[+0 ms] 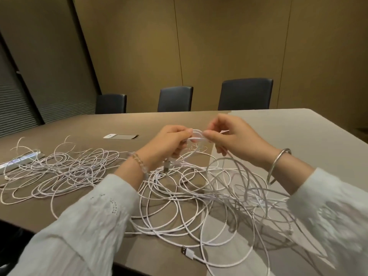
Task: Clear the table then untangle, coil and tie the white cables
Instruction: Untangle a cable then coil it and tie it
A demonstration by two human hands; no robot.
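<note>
1. Left hand [171, 142] and right hand [235, 138] are raised mid-table; each pinches the small cable coil [196, 135] held between them.
2. White cables [179, 196] sprawl loose across the near table [298, 132], from far left to right; USB plug [187, 252] lies near the edge.
3. Judgement: early stage. Nothing tied; nearly all untangling and coiling remains.
4. Power strip [20, 159] sits far left, under cables.

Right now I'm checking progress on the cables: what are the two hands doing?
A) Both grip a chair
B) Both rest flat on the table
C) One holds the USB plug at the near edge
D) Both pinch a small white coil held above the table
D: the left hand and right hand pinch a small white coil between them, raised above the tangled cables on the table.
</note>
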